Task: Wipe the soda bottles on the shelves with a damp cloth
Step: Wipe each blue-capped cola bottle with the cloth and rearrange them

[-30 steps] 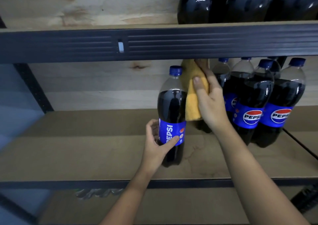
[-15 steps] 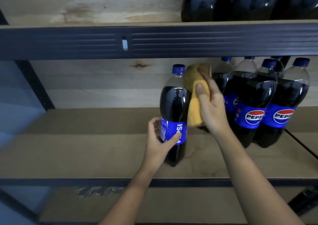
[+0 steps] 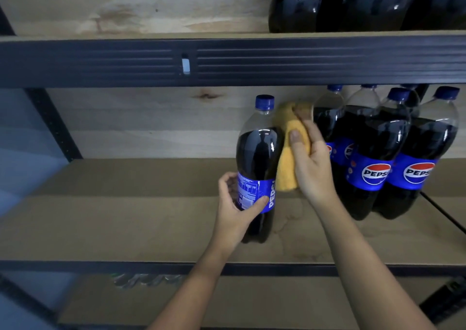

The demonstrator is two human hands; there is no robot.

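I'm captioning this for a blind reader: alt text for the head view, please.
A left hand grips a Pepsi bottle on a wooden shelf while the right hand presses a yellow cloth against it. More Pepsi bottles stand at right.

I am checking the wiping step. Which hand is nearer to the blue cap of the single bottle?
Right. The right hand holds the cloth beside the bottle's shoulder, just right of the cap. The left hand grips the label, lower down.

Dark metal shelving frame (image 3: pixel 227 62) with brown board shelves (image 3: pixel 126 218), pale plywood backing (image 3: pixel 151 123), dim light.
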